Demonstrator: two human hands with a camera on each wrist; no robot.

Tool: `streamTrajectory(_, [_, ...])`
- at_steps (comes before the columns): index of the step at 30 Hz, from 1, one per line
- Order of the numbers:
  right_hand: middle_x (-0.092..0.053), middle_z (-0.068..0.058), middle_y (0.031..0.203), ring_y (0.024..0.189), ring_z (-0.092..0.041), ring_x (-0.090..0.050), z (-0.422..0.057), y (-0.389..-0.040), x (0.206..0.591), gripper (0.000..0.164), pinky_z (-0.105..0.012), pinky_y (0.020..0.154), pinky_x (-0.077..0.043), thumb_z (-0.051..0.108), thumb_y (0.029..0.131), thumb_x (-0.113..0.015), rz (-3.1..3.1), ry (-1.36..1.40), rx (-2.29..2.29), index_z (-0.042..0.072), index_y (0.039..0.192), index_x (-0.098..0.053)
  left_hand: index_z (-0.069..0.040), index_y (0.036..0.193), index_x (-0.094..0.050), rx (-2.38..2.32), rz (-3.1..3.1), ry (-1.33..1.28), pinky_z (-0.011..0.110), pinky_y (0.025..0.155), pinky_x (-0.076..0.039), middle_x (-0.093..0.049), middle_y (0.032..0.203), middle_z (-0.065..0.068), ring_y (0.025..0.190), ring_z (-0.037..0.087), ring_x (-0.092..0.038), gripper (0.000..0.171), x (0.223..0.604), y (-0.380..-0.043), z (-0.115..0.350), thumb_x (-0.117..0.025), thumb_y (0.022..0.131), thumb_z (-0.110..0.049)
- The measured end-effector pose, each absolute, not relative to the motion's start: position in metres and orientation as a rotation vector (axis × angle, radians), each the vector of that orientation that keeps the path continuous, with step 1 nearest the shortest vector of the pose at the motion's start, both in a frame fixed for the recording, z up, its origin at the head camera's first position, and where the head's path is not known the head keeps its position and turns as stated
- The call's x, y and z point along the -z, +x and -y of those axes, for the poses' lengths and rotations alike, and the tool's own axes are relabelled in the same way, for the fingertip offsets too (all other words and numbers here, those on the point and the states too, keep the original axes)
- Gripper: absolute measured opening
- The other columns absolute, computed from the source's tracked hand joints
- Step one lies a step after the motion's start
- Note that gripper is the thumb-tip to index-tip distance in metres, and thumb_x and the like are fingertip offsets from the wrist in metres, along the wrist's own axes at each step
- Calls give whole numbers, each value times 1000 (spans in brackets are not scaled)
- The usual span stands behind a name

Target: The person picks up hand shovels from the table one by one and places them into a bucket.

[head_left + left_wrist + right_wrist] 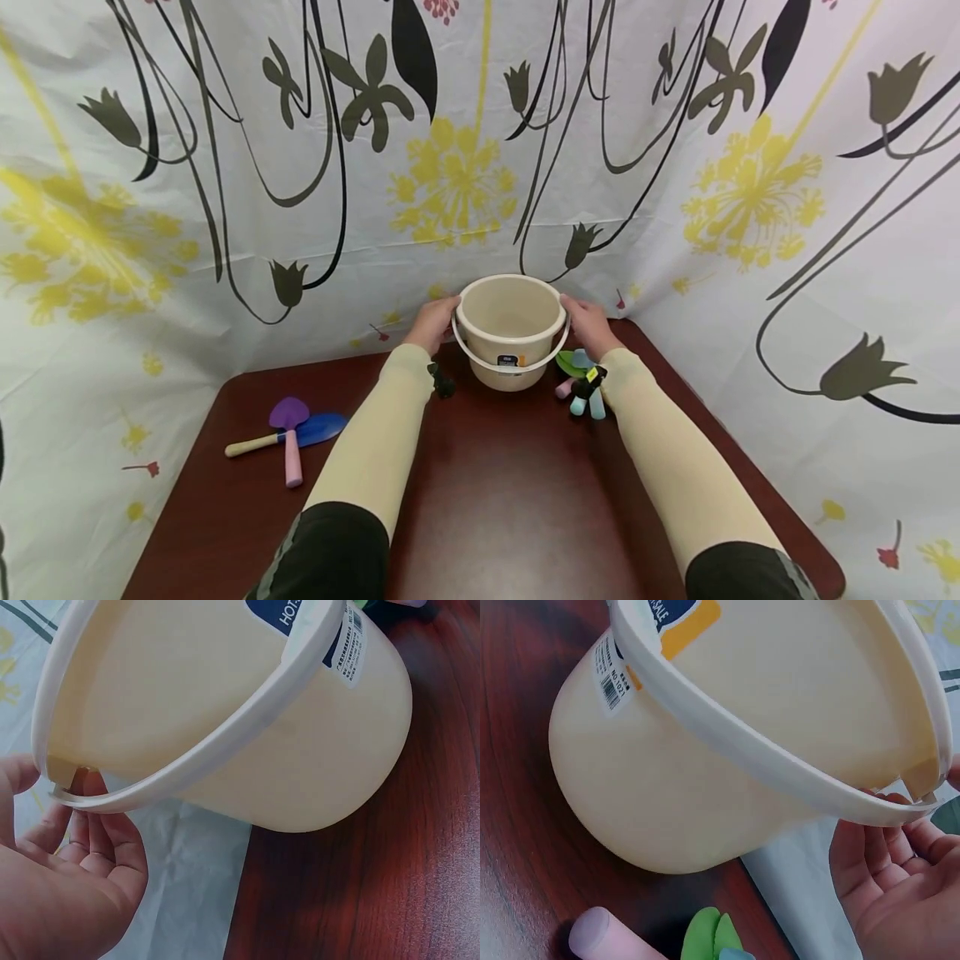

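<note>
A cream plastic bucket (483, 350) is at the far end of the dark red table, its white handle (480, 362) hanging down in front. My left hand (432, 323) grips the bucket's left side by the rim. On the opposite side, my right hand (591, 325) holds it the same way. In the left wrist view, the thumb and curled fingers of my left hand (71, 892) pinch the spot where the handle joins the bucket (330, 757). The right wrist view has my right hand (907, 900) with fingers curled under the bucket's handle joint (645, 795).
A blue trowel (318, 428) with a wooden handle lies crossed with a purple trowel (289, 412) on the table's left. Right of the bucket are several small tools with a green head (567, 363) and pastel handles. A flower-patterned cloth (457, 258) hangs behind the table (510, 500).
</note>
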State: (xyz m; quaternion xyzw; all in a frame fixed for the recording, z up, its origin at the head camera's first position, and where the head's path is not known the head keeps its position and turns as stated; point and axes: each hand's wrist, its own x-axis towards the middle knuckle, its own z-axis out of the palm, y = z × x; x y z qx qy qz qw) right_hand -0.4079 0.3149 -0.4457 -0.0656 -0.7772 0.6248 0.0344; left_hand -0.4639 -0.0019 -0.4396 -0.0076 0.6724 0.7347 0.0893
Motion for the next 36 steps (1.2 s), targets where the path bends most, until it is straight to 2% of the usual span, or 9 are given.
streamTrajectory(6, [-75, -10, 91, 86, -28, -74, -308, -393, 423, 55, -48, 92, -61, 38, 117, -53, 2333, -158, -2124, -6, 150, -62, -2, 132, -76, -2171, -1996, -24, 40, 97, -52, -68, 100, 3, 85, 14, -61, 36, 438, -462, 6, -65, 111, -29])
streamTrajectory(9, [-75, -3, 90, 83, -22, -74, -305, -389, 419, 53, -47, 94, -62, 34, 117, -54, 2307, -159, -2157, -7, 150, -61, 1, 128, -74, -2179, -1990, -28, 41, 92, -50, -63, 90, 0, 79, 14, -58, 36, 439, -462, 6, -65, 110, -29])
streamTrajectory(13, [-75, -3, 93, 80, -16, -73, -303, -388, 419, 51, -41, 90, -62, 30, 117, -54, 2258, -171, -2188, -9, 149, -60, 3, 123, -74, -2212, -1958, -43, 44, 95, -51, -62, 87, 0, 77, 14, -58, 35, 442, -460, 5, -67, 109, -28])
streamTrajectory(17, [-75, -2, 92, 84, -17, -72, -300, -390, 421, 51, -32, 82, -62, 28, 116, -57, 2185, -194, -2228, -10, 149, -60, 2, 125, -75, -2239, -1931, -52, 45, 99, -51, -65, 93, 2, 80, 15, -60, 35, 442, -455, 8, -67, 109, -28])
streamTrajectory(22, [-75, -5, 88, 73, -15, -70, -295, -397, 436, 54, -28, 71, -60, 31, 113, -63, 2093, -227, -2253, -12, 145, -62, 1, 134, -74, -2270, -1894, -60, 43, 106, -49, -67, 107, 4, 95, 17, -62, 40, 446, -445, 16, -67, 109, -29])
streamTrajectory(25, [-74, -8, 93, 71, -13, -67, -290, -398, 448, 56, -27, 69, -59, 36, 112, -65, 2066, -232, -2245, -10, 143, -64, 0, 135, -75, -2288, -1889, -61, 41, 108, -50, -68, 114, 4, 104, 17, -63, 41, 450, -437, 24, -69, 108, -30])
streamTrajectory(28, [-73, -11, 106, 78, -14, -67, -281, -398, 453, 56, -25, 71, -57, 36, 112, -66, 2033, -227, -2254, -10, 144, -64, 0, 135, -75, -2307, -1898, -41, 41, 108, -50, -69, 117, 5, 108, 18, -62, 41, 451, -428, 33, -69, 108, -29])
streamTrajectory(32, [-68, -19, 130, 105, -21, -68, -268, -394, 455, 56, -24, 83, -57, 34, 112, -66, 2008, -212, -2292, -10, 147, -63, 2, 135, -74, -2313, -1922, -31, 43, 109, -50, -67, 118, 8, 109, 21, -61, 40, 449, -415, 46, -68, 109, -28])
streamTrajectory(36, [-67, -22, 139, 122, -27, -65, -258, -388, 456, 55, -26, 96, -55, 32, 111, -66, 2010, -218, -2300, -11, 146, -64, 2, 138, -73, -2299, -1934, -50, 40, 106, -52, -68, 120, 7, 110, 21, -62, 42, 447, -402, 56, -67, 110, -28])
